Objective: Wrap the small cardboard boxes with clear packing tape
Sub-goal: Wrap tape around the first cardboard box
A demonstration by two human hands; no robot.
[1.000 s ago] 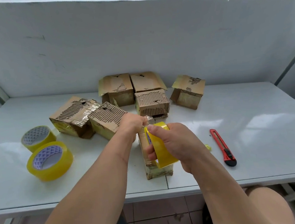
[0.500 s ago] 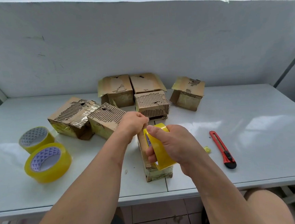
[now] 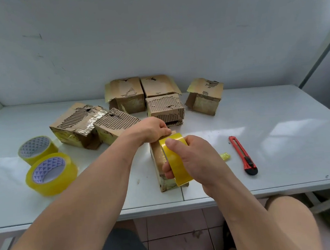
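— Inspector A: Reporting on the box in work. A small cardboard box (image 3: pixel 159 161) is sitting at the near edge of the white table (image 3: pixel 280 134), long side running away from the person. The right hand (image 3: pixel 195 162) is gripping a yellowish tape roll (image 3: pixel 176 159) over the box top, thumb lying across the roll's outer face and fingers curling into its core.

— Inspector B: And the left hand (image 3: pixel 152 130)?

— Inspector A: It is resting at the box's far end, fingers curled down and pinching there; whether they are holding the tape end, I cannot tell.

— Inspector B: Surroundings, relative to that box?

— Inspector A: Six more boxes (image 3: pixel 164 109) are clustering behind it. Two spare tape rolls (image 3: pixel 50 174) are lying well to its left. A red utility knife (image 3: pixel 242 155) is lying to its right, a small tape scrap (image 3: pixel 225 156) between knife and box.
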